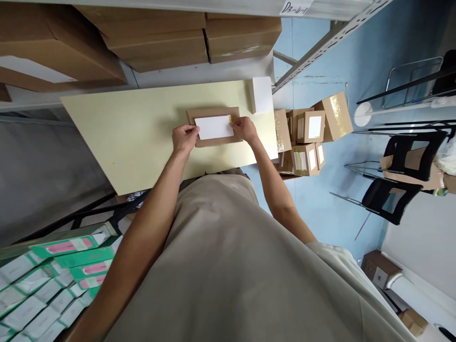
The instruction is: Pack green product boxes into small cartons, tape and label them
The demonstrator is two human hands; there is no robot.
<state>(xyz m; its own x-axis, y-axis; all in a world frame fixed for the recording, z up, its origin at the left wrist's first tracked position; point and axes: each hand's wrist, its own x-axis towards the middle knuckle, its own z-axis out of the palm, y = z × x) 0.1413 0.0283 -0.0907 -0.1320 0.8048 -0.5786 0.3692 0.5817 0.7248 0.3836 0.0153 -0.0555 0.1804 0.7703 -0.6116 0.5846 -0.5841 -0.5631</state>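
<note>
Pinching white sheet (213,127) at left end with left hand (185,137), at right end with right hand (244,129). Located on top of flat brown cardboard (210,113), on pale yellow table (142,128). Closed in by shelf cartons (160,47) beyond far edge, white box (261,95) at right end. Further out: piled cartons (302,126) on blue floor (320,199), green-and-white boxes (85,256) at lower left.

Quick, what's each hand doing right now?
Left hand: pinching the white rectangular sheet at one end.
Right hand: fingers closed at its other end.
</note>
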